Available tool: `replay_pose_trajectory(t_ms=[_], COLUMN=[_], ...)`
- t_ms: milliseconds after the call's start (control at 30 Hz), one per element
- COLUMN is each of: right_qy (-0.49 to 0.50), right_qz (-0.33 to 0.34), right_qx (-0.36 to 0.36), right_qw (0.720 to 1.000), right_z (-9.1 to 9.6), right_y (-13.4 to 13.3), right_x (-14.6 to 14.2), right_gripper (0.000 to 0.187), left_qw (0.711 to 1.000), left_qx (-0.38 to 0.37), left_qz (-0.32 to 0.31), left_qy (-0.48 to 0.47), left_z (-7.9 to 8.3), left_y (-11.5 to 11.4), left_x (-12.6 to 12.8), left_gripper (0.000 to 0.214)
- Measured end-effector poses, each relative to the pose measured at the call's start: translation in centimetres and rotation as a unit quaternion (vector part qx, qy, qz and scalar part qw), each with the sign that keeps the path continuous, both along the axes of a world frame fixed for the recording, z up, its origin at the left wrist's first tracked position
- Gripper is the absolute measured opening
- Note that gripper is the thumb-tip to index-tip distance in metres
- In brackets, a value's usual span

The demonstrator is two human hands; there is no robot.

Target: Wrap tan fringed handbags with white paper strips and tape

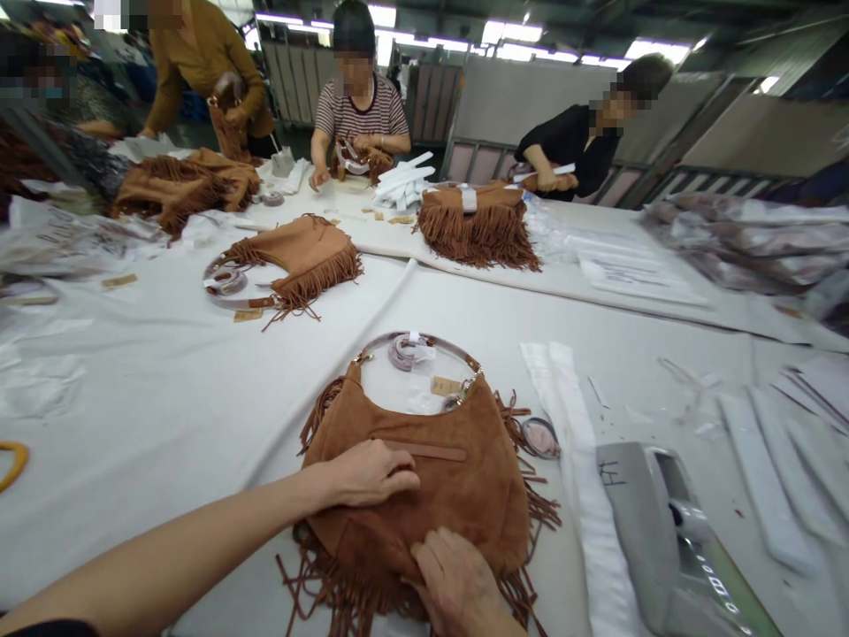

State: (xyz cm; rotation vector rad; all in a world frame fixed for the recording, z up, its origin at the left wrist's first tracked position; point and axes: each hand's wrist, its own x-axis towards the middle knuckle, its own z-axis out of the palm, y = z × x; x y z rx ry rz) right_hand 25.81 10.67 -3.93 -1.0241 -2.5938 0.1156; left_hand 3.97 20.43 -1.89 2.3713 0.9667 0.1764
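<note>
A brown suede handbag with long fringe lies on the white-covered table in front of me, its handle arched away from me. My left hand presses on the front panel with bent fingers, just below a zipped slot; the fingertips are partly hidden. At the lower edge, my right hand has its fingers curled over the suede, thumb underneath. Inside the handle's arch are a coiled strap and a tan tag. Beside the right-hand fringe lies a small round item.
A grey tape dispenser stands at right, beside a white padded strip. More fringed bags, one at left and one at the back, lie farther off. Several co-workers handle bags across the table. Plastic wrapping is heaped at far right.
</note>
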Motion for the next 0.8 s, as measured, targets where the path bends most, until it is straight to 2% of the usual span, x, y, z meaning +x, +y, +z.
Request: replay_pose_trajectory(t_ms=[100, 133, 200, 267, 400, 533, 667, 800], right_qy=[0.004, 0.007, 0.011, 0.005, 0.004, -0.001, 0.007, -0.007], right_qz=[-0.024, -0.034, -0.047, -0.049, -0.056, -0.048, -0.028, -0.036], right_qx=[0.012, 0.022, 0.048, 0.073, 0.103, 0.11, 0.142, 0.133], right_qw=[1.0, 0.999, 0.998, 0.996, 0.993, 0.993, 0.989, 0.99], right_z=[-0.1, -0.1, 0.1, 0.6, 1.6, 1.0, -0.1, -0.6], right_y=[-0.1, 0.0, 0.1, 0.3, 0.5, 0.4, 0.9, 1.7], right_x=[-0.6, -0.8, -1.0, -0.6, 2.1, 4.5, 4.7, 4.5], right_gripper=[0.014, 0.017, 0.02, 0.019, 0.013, 0.024, 0.032, 0.032], left_qw=[0.996, 0.993, 0.984, 0.976, 0.975, 0.978, 0.984, 0.994], left_qx=[0.024, 0.044, 0.086, 0.114, 0.12, 0.118, 0.113, 0.06], left_qz=[0.026, 0.026, 0.04, 0.066, 0.083, 0.065, 0.035, 0.04], left_qy=[0.083, 0.109, 0.151, 0.172, 0.167, 0.157, 0.135, 0.087], left_z=[2.1, 2.3, 2.3, 1.7, 0.7, -0.5, -1.4, -1.0], left_y=[-4.0, -5.4, -7.6, -8.8, -9.4, -9.4, -8.9, -7.3], left_x=[0.5, 0.7, 1.1, 1.3, 0.8, -0.3, -1.2, -1.5], left_gripper=[0.053, 0.049, 0.024, 0.004, 0.006, 0.011, 0.016, 0.025])
